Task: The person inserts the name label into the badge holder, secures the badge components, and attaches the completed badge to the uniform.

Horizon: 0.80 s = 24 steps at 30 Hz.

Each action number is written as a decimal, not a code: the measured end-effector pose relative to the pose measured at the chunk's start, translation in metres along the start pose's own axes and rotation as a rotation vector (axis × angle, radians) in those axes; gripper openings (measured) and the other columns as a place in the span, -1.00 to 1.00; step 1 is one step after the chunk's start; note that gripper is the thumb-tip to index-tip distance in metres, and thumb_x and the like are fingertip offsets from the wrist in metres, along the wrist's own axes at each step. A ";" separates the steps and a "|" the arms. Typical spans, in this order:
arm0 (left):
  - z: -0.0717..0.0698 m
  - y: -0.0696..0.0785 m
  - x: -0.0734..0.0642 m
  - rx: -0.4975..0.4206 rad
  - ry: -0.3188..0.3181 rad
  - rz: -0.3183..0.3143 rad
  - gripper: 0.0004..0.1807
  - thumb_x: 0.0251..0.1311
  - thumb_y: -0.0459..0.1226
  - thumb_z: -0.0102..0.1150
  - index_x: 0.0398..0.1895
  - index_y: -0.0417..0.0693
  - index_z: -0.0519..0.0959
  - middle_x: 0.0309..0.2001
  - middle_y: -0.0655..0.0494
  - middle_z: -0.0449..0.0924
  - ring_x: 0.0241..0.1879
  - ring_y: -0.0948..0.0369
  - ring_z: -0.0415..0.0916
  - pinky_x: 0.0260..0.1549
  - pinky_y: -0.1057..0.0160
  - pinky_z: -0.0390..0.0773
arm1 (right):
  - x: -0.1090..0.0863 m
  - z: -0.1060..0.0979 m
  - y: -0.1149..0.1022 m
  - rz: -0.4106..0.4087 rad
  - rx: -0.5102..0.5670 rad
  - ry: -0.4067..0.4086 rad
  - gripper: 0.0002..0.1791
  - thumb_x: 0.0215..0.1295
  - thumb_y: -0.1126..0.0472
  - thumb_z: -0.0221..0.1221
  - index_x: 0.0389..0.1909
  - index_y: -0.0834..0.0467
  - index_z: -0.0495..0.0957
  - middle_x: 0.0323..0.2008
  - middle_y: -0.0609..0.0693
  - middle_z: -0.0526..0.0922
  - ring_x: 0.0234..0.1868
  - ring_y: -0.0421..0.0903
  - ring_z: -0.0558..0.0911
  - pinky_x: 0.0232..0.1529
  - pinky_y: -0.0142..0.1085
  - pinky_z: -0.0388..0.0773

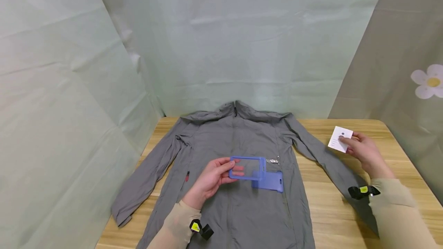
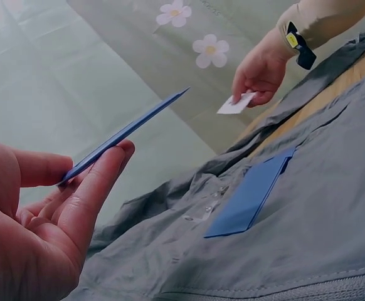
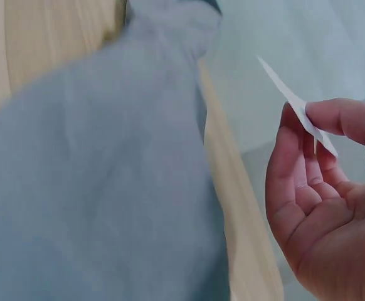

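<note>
My left hand (image 1: 215,176) pinches the left end of a blue card holder frame (image 1: 247,157) with a see-through middle, held over the jacket. In the left wrist view this blue frame (image 2: 129,128) shows edge-on between thumb and fingers. My right hand (image 1: 365,151) pinches a small white card (image 1: 337,143) with print on it, above the table's right side; the right wrist view shows the card (image 3: 301,116) nearly edge-on. A second blue piece (image 1: 271,181), a flat cover with a slot at one end, lies on the jacket, partly overlapped by the frame in the head view.
A grey zip jacket (image 1: 256,137) lies spread on the wooden table (image 1: 322,187), one sleeve out to each side. A metal clip (image 1: 273,161) rests on its chest. Pale cloth walls (image 1: 249,49) stand behind and beside the table, one with flower prints.
</note>
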<state>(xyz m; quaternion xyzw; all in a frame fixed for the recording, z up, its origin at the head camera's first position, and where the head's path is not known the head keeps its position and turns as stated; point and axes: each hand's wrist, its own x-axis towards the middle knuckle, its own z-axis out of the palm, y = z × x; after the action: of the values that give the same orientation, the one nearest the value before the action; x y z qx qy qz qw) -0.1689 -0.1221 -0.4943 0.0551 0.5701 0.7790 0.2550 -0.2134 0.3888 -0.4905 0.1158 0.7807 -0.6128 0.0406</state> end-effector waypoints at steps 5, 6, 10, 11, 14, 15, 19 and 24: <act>0.004 0.002 0.000 0.003 -0.003 -0.001 -0.45 0.64 -0.29 0.10 0.43 -0.60 0.34 -0.04 -0.09 0.81 -0.13 0.23 0.80 -0.10 0.25 0.78 | -0.003 0.018 -0.004 0.009 0.236 -0.035 -0.54 0.55 0.23 0.29 0.28 0.20 0.30 -0.27 -0.35 0.65 -0.30 -0.35 0.68 -0.29 -0.48 0.69; 0.005 0.002 0.000 0.001 -0.002 -0.002 -0.45 0.64 -0.29 0.10 0.43 -0.59 0.34 -0.04 -0.09 0.81 -0.13 0.23 0.80 -0.11 0.25 0.78 | -0.003 0.021 -0.004 0.008 0.277 -0.042 -0.58 0.54 0.26 0.30 0.23 0.13 0.33 -0.27 -0.33 0.67 -0.30 -0.34 0.69 -0.29 -0.48 0.69; 0.008 0.002 0.000 0.001 -0.006 -0.001 -0.45 0.64 -0.30 0.08 0.44 -0.61 0.32 -0.03 -0.09 0.81 -0.14 0.24 0.80 -0.11 0.26 0.78 | -0.008 0.036 -0.004 -0.004 0.319 -0.048 -0.63 0.53 0.26 0.30 0.18 0.04 0.37 -0.25 -0.32 0.68 -0.29 -0.33 0.69 -0.28 -0.48 0.68; 0.008 0.002 0.000 0.001 -0.007 -0.002 -0.44 0.64 -0.30 0.08 0.44 -0.62 0.31 -0.03 -0.09 0.81 -0.14 0.24 0.80 -0.11 0.26 0.78 | -0.008 0.039 -0.004 -0.009 0.313 -0.047 -0.63 0.54 0.25 0.30 0.19 0.05 0.37 -0.25 -0.32 0.68 -0.29 -0.34 0.69 -0.27 -0.49 0.68; 0.009 0.002 0.000 -0.002 -0.009 -0.006 -0.44 0.64 -0.31 0.07 0.45 -0.63 0.29 -0.04 -0.08 0.81 -0.15 0.24 0.80 -0.12 0.26 0.78 | -0.011 0.049 -0.004 -0.014 0.308 -0.041 -0.63 0.55 0.24 0.29 0.21 0.09 0.37 -0.27 -0.31 0.69 -0.30 -0.35 0.70 -0.26 -0.49 0.69; 0.010 0.002 0.000 -0.004 -0.010 -0.007 -0.44 0.65 -0.31 0.07 0.45 -0.64 0.28 -0.04 -0.08 0.81 -0.15 0.24 0.80 -0.12 0.26 0.78 | -0.011 0.053 -0.004 -0.017 0.309 -0.045 -0.64 0.56 0.24 0.27 0.21 0.10 0.36 -0.27 -0.31 0.69 -0.30 -0.35 0.70 -0.26 -0.49 0.69; 0.010 0.002 0.000 -0.010 -0.012 -0.007 -0.45 0.65 -0.33 0.04 0.46 -0.64 0.28 -0.05 -0.07 0.81 -0.14 0.23 0.80 -0.13 0.28 0.78 | -0.014 0.065 -0.006 -0.024 0.328 -0.064 -0.66 0.57 0.26 0.24 0.21 0.13 0.35 -0.28 -0.29 0.71 -0.29 -0.36 0.72 -0.25 -0.48 0.70; 0.011 0.002 0.000 -0.003 -0.012 -0.002 -0.45 0.65 -0.31 0.07 0.44 -0.62 0.31 -0.05 -0.08 0.81 -0.15 0.23 0.80 -0.13 0.27 0.78 | -0.015 0.079 -0.007 -0.021 0.312 -0.075 -0.52 0.59 0.26 0.21 0.37 0.26 0.26 -0.28 -0.30 0.70 -0.27 -0.37 0.71 -0.23 -0.47 0.69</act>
<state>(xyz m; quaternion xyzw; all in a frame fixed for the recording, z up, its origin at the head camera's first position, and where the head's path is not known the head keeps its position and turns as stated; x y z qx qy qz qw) -0.1655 -0.1135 -0.4887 0.0588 0.5674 0.7792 0.2595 -0.2066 0.3084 -0.4999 0.0896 0.6750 -0.7309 0.0447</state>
